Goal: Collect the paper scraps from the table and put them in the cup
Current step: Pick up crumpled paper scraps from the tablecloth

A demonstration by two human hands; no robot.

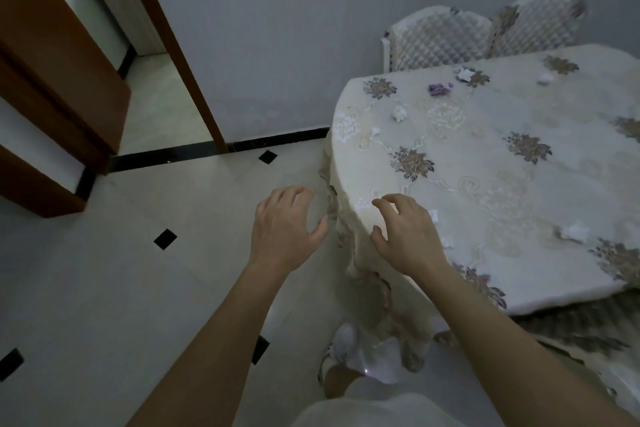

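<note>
Several white paper scraps lie on the cream flowered tablecloth (485, 163): one (399, 113) toward the far left, one (576, 230) at the near right, one (464, 73) at the back, and a purple scrap (438, 88) beside it. My right hand (403, 232) hovers over the table's near-left edge, fingers spread, holding nothing; a small scrap (433, 216) lies just right of it. My left hand (285, 229) is open in the air over the floor, left of the table. No cup is in view.
Two quilted white chairs (440, 38) stand behind the table against the grey wall. The tablecloth hangs down to the tiled floor (138, 270) by my white shoe (344, 340). A brown door (52, 80) and doorway lie to the left.
</note>
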